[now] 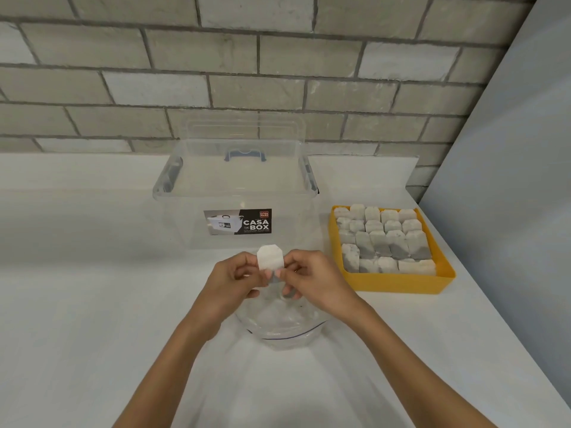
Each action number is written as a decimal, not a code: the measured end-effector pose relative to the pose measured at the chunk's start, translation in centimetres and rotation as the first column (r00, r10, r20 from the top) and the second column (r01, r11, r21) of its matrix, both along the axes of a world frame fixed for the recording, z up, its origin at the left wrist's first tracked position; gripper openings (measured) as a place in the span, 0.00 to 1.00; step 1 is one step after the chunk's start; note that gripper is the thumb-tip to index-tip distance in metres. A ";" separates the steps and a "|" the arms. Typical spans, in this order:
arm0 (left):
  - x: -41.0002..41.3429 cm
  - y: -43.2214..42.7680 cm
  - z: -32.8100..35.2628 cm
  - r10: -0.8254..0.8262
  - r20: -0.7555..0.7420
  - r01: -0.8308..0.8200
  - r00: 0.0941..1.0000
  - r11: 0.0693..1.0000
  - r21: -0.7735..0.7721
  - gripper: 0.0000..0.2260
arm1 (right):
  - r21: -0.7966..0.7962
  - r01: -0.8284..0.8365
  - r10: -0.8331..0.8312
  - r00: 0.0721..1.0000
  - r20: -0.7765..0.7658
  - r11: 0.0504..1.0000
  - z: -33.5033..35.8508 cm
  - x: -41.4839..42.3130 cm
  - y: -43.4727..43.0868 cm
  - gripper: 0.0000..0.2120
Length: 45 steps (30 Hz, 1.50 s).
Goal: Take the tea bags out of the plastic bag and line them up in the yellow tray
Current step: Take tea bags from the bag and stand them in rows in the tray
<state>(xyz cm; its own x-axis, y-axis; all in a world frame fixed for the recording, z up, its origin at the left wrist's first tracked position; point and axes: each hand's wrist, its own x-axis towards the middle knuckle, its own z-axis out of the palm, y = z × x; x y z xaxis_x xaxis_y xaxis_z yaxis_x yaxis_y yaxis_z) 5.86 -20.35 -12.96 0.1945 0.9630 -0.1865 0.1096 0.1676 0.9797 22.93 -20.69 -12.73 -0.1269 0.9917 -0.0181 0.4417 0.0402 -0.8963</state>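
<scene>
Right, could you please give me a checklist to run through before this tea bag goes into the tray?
1. Grip on the tea bag: ok, the left hand and right hand both pinch it.
2. Tea bag clear of the plastic bag: ok, held above it.
3. Path to the yellow tray: ok, the clear box stands behind, not between.
4. Free slot in the tray: cannot tell, the rows of tea bags look packed.
5. Plastic bag emptied: cannot tell, the hands cover part.
</scene>
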 end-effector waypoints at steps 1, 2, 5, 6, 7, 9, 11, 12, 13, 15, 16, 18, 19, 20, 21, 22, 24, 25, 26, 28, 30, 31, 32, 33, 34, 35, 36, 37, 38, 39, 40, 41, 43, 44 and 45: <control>0.1 0.1 0.2 0.004 0.004 -0.004 1.000 0.999 0.033 0.07 | -0.006 -0.006 0.006 1.000 0.000 1.000 0.1 0.1 0.2 0.04; 0.1 0.2 0.4 0.019 0.012 -0.020 1.000 0.998 0.067 0.07 | -0.018 -0.027 0.027 1.000 0.003 0.999 0.3 0.2 0.3 0.03; 0.0 0.6 1.2 0.063 0.027 -0.066 0.998 0.986 0.152 0.03 | -0.035 -0.149 0.153 0.978 0.144 0.988 0.7 0.5 0.9 0.02; -0.1 0.8 1.3 0.069 0.019 -0.071 0.997 0.983 0.170 0.02 | -0.013 -0.189 0.185 0.943 0.275 0.982 0.7 0.6 1.2 0.04; -0.2 0.9 1.4 0.074 0.011 -0.075 0.997 0.981 0.180 0.02 | 0.009 -0.234 0.208 0.879 0.430 0.972 0.6 0.7 1.5 0.08; -0.5 1.1 1.6 0.090 0.000 -0.088 0.996 0.979 0.185 0.01 | -0.017 -0.328 0.253 0.694 0.674 0.944 0.2 0.7 1.7 0.15; -0.7 1.2 1.7 0.109 -0.007 -0.105 0.994 0.977 0.183 0.01 | -0.087 -0.402 0.305 0.520 0.798 0.912 -0.2 0.2 1.6 0.17; -0.8 1.2 1.7 0.118 -0.011 -0.114 0.993 0.977 0.182 0.01 | -0.115 -0.437 0.323 0.440 0.838 0.892 -0.3 -0.1 1.4 0.17; -1.0 1.2 1.7 0.125 -0.014 -0.120 0.992 0.976 0.181 0.02 | -0.136 -0.466 0.331 0.367 0.870 0.874 -0.2 -0.3 1.3 0.15; -1.2 1.1 1.6 0.132 -0.016 -0.127 0.991 0.976 0.178 0.02 | -0.155 -0.490 0.322 0.279 0.905 0.858 -0.1 -0.5 1.4 0.13; -1.2 1.1 1.6 0.133 -0.016 -0.128 0.991 0.976 0.177 0.02 | -0.157 -0.494 0.316 0.257 0.913 0.855 -0.1 -0.5 1.5 0.12; -1.4 1.0 1.7 0.135 -0.014 -0.130 0.991 0.976 0.177 0.02 | -0.159 -0.500 0.306 0.227 0.925 0.851 0.0 -0.5 1.6 0.10; -1.5 1.0 1.7 0.137 -0.012 -0.133 0.990 0.975 0.177 0.02 | -0.154 -0.500 0.301 0.227 0.926 0.852 -0.1 -0.5 1.6 0.09; -1.5 1.0 1.7 0.140 -0.011 -0.136 0.990 0.974 0.179 0.02 | -0.143 -0.498 0.297 0.244 0.923 0.855 -0.2 -0.5 1.6 0.09; -1.6 1.0 1.8 0.142 -0.011 -0.138 0.990 0.974 0.180 0.02 | -0.131 -0.495 0.294 0.269 0.917 0.859 -0.3 -0.5 1.6 0.09; -1.6 1.0 1.8 0.143 -0.011 -0.139 0.990 0.973 0.182 0.01 | -0.116 -0.492 0.293 0.299 0.908 0.863 -0.4 -0.6 1.5 0.09; -1.6 1.0 1.9 0.144 -0.009 -0.140 0.990 0.974 0.181 0.01 | -0.085 -0.486 0.298 0.381 0.875 0.870 -0.5 -0.6 1.4 0.07; -1.6 1.0 1.9 0.146 -0.004 -0.143 0.989 0.974 0.178 0.02 | -0.069 -0.472 0.303 0.441 0.845 0.879 -0.5 -0.6 1.3 0.05; -1.6 1.0 1.9 0.147 0.002 -0.146 0.989 0.974 0.174 0.03 | -0.047 -0.452 0.304 0.516 0.801 0.891 -0.5 -0.6 1.2 0.03; -1.6 0.9 2.0 0.141 0.000 -0.139 0.990 0.975 0.175 0.03 | 0.009 -0.390 0.285 0.688 0.667 0.921 -0.4 -0.4 1.0 0.03; -1.5 0.9 2.1 0.125 -0.010 -0.121 0.992 0.974 0.190 0.04 | 0.056 -0.313 0.244 0.830 0.501 0.948 -0.3 -0.1 0.7 0.07; -1.5 0.8 2.1 0.120 -0.011 -0.115 0.993 0.974 0.195 0.04 | 0.062 -0.272 0.222 0.880 0.421 0.960 -0.3 0.1 0.6 0.09; -1.4 0.8 2.2 0.119 -0.011 -0.114 0.993 0.973 0.200 0.04 | 0.054 -0.236 0.204 0.918 0.339 0.970 -0.2 0.3 0.5 0.11; -1.4 0.8 2.3 0.121 -0.012 -0.116 0.993 0.972 0.206 0.04 | 0.035 -0.204 0.189 0.950 0.249 0.978 -0.2 0.6 0.4 0.12; -1.3 0.8 2.4 0.126 -0.013 -0.120 0.992 0.969 0.216 0.04 | 0.017 -0.178 0.173 0.974 0.148 0.984 -0.1 0.9 0.3 0.13; -1.2 0.8 2.4 0.130 -0.015 -0.123 0.991 0.965 0.231 0.04 | 0.000 -0.146 0.146 0.988 0.047 0.989 -0.2 1.3 0.2 0.14; -1.1 0.8 2.5 0.131 -0.018 -0.123 0.991 0.962 0.244 0.04 | -0.019 -0.109 0.108 0.993 -0.056 0.994 -0.1 1.6 0.1 0.13; -1.1 0.8 2.6 0.130 -0.020 -0.121 0.991 0.959 0.255 0.04 | -0.039 -0.070 0.064 0.986 -0.151 0.997 0.0 2.0 0.0 0.11; -1.0 0.8 2.6 0.127 -0.022 -0.117 0.992 0.958 0.261 0.04 | -0.061 -0.035 0.019 0.971 -0.239 0.998 0.2 2.4 -0.2 0.08; -0.9 0.8 2.7 0.124 -0.022 -0.114 0.992 0.958 0.264 0.04 | -0.080 -0.003 -0.023 0.950 -0.311 0.997 0.6 2.8 -0.4 0.07; -0.8 0.9 2.7 0.121 -0.022 -0.111 0.992 0.958 0.266 0.04 | -0.097 0.024 -0.058 0.928 -0.367 0.995 1.0 3.2 -0.6 0.07; -0.7 0.9 2.7 0.117 -0.021 -0.107 0.993 0.958 0.267 0.04 | -0.107 0.046 -0.087 0.909 -0.407 0.993 1.3 3.6 -0.9 0.06; -0.3 0.9 2.8 0.109 -0.015 -0.101 0.994 0.958 0.268 0.04 | -0.116 0.080 -0.125 0.879 -0.460 0.990 2.1 4.4 -1.2 0.06; 0.0 0.9 2.9 0.103 -0.009 -0.097 0.995 0.959 0.267 0.04 | -0.118 0.093 -0.138 0.869 -0.475 0.989 2.5 4.8 -1.4 0.05; 0.4 0.9 3.0 0.096 -0.004 -0.092 0.995 0.959 0.267 0.04 | -0.116 0.106 -0.149 0.864 -0.481 0.988 2.8 5.1 -1.5 0.04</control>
<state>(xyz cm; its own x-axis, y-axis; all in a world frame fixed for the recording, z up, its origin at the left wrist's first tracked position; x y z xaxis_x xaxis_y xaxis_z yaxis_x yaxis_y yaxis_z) 6.22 -19.44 -9.93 0.0996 0.9920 0.0771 0.1223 -0.0891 0.9885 28.05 -22.19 -9.89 -0.0138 0.9974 -0.0701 -0.0557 -0.0707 -0.9959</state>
